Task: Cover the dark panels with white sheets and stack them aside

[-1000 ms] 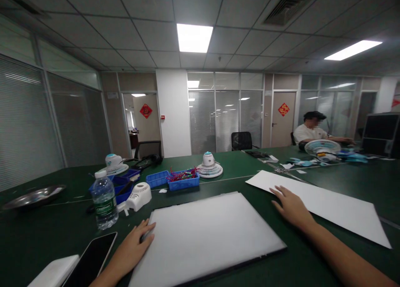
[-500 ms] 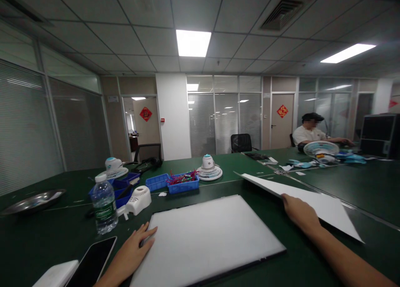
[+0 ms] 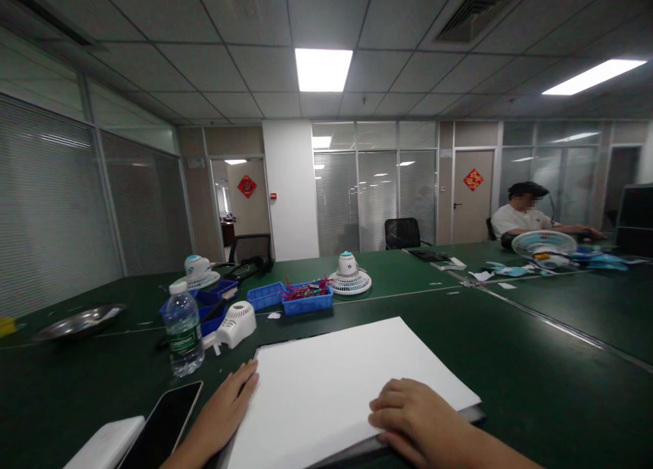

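A white sheet (image 3: 326, 387), stiff like card, lies over a flat panel with a dark rim (image 3: 472, 412), whose grey edge shows along the front and at the right corner. My left hand (image 3: 229, 404) rests at the left edge of the stack, fingers stretched out. At the front right edge, my right hand (image 3: 418, 414) has its bent fingers on top of the sheet and its thumb at the edge, holding it there. A phone (image 3: 163, 425) and a white box-like object (image 3: 107, 443) lie left of my left hand.
A water bottle (image 3: 183, 329) stands beside a white plastic housing (image 3: 237, 325). Farther back are blue bins (image 3: 307, 302), one with red wires, small white fans (image 3: 349, 275) and a metal tray (image 3: 79, 322). A person (image 3: 525, 214) sits across the table at right.
My right hand has brought the white sheet in from the right and laid it over the panel. My left hand stays at the left edge. The view has turned slightly left.
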`<state>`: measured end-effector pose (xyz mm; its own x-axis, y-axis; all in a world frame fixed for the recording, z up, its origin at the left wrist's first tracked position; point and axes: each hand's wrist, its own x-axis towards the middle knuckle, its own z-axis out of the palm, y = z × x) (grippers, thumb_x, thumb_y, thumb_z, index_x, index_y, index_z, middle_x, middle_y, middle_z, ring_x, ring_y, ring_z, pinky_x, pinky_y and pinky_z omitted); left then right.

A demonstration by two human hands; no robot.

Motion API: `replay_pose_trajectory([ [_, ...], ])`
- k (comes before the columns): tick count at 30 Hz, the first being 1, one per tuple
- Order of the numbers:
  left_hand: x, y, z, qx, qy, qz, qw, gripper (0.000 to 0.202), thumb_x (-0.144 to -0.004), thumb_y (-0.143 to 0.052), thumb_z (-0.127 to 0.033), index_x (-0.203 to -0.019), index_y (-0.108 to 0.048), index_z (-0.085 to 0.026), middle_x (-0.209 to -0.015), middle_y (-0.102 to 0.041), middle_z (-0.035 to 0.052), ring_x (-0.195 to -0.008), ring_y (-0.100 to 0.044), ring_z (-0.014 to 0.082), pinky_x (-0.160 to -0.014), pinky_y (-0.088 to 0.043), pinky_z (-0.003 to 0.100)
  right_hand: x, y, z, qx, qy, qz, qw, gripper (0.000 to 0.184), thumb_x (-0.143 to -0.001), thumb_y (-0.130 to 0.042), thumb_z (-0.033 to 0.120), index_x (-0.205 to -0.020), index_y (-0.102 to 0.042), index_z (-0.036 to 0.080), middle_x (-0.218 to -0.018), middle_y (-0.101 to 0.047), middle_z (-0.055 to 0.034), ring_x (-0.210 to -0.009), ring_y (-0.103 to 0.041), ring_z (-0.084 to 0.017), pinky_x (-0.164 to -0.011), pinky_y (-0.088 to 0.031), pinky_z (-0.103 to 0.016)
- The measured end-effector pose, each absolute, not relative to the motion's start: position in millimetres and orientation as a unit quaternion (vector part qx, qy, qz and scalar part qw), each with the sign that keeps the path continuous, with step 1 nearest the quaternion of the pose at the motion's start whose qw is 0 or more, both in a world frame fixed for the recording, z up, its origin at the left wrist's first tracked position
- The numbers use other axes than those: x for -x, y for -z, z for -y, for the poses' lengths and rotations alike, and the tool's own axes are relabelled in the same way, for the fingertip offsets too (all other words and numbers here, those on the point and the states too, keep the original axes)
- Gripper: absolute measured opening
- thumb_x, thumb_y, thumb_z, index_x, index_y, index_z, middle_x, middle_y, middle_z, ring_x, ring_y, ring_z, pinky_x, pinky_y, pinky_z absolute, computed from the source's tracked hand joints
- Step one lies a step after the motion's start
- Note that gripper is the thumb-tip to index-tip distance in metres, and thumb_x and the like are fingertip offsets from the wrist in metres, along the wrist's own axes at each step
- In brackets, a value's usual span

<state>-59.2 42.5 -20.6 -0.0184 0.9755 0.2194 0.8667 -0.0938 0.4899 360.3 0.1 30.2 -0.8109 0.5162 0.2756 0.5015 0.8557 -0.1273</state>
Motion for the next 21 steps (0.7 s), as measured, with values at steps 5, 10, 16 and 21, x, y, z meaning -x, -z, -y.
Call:
replay_pose_trajectory([
  [5, 62.3, 27.5, -48.5, -0.697, -0.257, -0.664, 0.083, 0.065, -0.086, -0.051, -0.051, -0.139, -0.059, -0.013, -0.153, -0.048, 0.0113, -0.146, -0.038, 0.0291, -0.125, -0.023, 0.049, -371.8, -30.0, -12.2, 0.317, -0.08, 0.924, 0.196, 0.041, -0.1, -0.043, 0.046, -0.128, -0.066, 0.026, -0.128, -0.068, -0.008, -0.116, -0.06, -0.022, -0.101, -0.045, -0.038],
  [10, 61.7, 26.2, -48.6, -0.698, -0.262, -0.661, 0.084, 0.065, -0.086, -0.053, -0.052, -0.137, -0.06, -0.014, -0.152, -0.05, 0.0118, -0.146, -0.039, 0.0298, -0.124, -0.024, 0.049, -430.5, -8.6, -64.6, 0.593, 0.033, 0.782, 0.19, 0.056, -0.099, -0.037, 0.05, -0.141, -0.057, 0.02, -0.146, -0.055, -0.0123, -0.137, -0.047, -0.03, -0.113, -0.035, -0.05],
  [16, 60.0, 21.1, -44.7, -0.708, -0.234, -0.661, 0.085, 0.066, -0.085, -0.052, -0.049, -0.141, -0.057, -0.013, -0.155, -0.046, 0.0131, -0.148, -0.036, 0.0291, -0.125, -0.021, 0.049, -466.5, 1.4, -83.8, 0.676, 0.031, 0.718, 0.163, 0.064, -0.096, -0.039, 0.05, -0.136, -0.06, 0.006, -0.134, -0.062, -0.0216, -0.123, -0.059, -0.036, -0.103, -0.045, -0.054],
  [21, 59.5, 21.3, -44.4, -0.705, -0.237, -0.664, 0.079, 0.066, -0.082, -0.056, -0.048, -0.141, -0.058, -0.016, -0.154, -0.046, 0.0116, -0.147, -0.037, 0.0291, -0.125, -0.022, 0.048, -446.7, 5.4, -75.7, 0.617, 0.03, 0.77, 0.159, 0.067, -0.094, -0.043, 0.059, -0.148, -0.05, 0.02, -0.158, -0.04, -0.0119, -0.145, -0.036, -0.03, -0.117, -0.032, -0.047],
])
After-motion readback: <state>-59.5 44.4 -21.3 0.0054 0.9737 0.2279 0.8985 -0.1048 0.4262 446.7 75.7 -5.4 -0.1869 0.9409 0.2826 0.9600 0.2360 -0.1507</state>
